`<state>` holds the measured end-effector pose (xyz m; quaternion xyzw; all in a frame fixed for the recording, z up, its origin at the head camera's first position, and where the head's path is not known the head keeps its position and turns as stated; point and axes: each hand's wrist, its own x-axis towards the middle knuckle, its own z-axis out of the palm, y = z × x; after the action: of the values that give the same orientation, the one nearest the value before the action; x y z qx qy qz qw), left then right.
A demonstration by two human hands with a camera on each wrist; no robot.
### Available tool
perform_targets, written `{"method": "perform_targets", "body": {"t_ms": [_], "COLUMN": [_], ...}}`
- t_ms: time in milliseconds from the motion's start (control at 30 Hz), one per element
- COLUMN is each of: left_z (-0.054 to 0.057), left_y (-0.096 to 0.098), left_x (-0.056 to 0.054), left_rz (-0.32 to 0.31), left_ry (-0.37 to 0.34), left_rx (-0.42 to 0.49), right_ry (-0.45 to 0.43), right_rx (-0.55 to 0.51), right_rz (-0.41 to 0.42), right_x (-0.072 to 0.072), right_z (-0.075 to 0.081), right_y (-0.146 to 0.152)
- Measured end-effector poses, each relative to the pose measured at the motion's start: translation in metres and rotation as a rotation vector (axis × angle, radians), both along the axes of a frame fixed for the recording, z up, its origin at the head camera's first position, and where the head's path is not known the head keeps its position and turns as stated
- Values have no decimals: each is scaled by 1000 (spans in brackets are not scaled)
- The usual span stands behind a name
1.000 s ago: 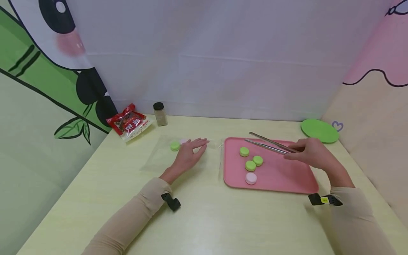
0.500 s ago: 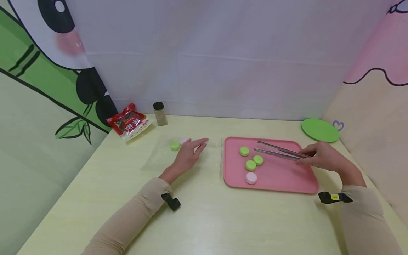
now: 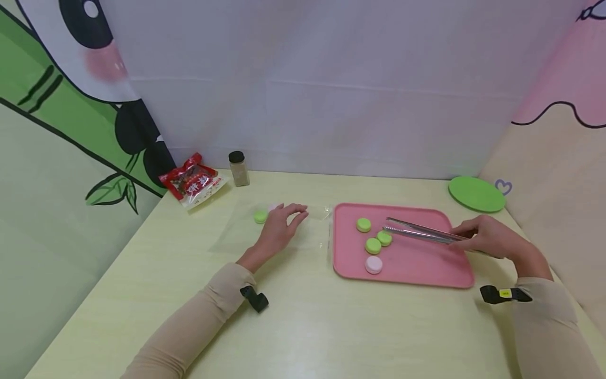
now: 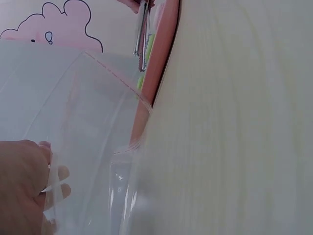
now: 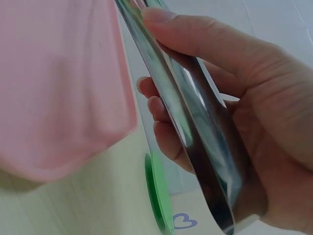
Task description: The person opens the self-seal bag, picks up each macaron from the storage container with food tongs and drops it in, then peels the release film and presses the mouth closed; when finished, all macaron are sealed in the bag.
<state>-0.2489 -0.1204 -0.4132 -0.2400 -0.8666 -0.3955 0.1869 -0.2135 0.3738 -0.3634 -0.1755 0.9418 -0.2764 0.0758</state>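
My left hand pinches the raised film of a clear plastic bag, its fingertips showing through it. Inside or under the film lie a green macaron and a pale pink one, partly hidden behind the hand. The bag's mouth faces a pink tray. My right hand grips metal tongs, thumb on one side and fingers on the other. The tips reach over the tray, close by a green macaron. Two more green macarons and a pale pink macaron rest on the tray.
A green round plate lies at the back right corner of the table. At the back left stand a red and white snack packet and a small jar with a black lid. A printed cloth hangs behind the table.
The right hand has moved right and slightly toward me, and the tongs' tips have come lower and closer together near the green macarons. Fingers of the left hand have bent a little more.
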Motion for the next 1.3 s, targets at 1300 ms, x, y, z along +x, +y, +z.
{"method": "perform_targets", "body": {"t_ms": [1300], "left_z": [1], "left_y": [-1], "left_x": [0], "left_rz": [-7], "left_ry": [68], "left_rx": [55], "right_ry": [19], "right_rx": [-113], "right_rz": [98], "right_x": [-4], "right_z": [-21], "right_y": [-4]}}
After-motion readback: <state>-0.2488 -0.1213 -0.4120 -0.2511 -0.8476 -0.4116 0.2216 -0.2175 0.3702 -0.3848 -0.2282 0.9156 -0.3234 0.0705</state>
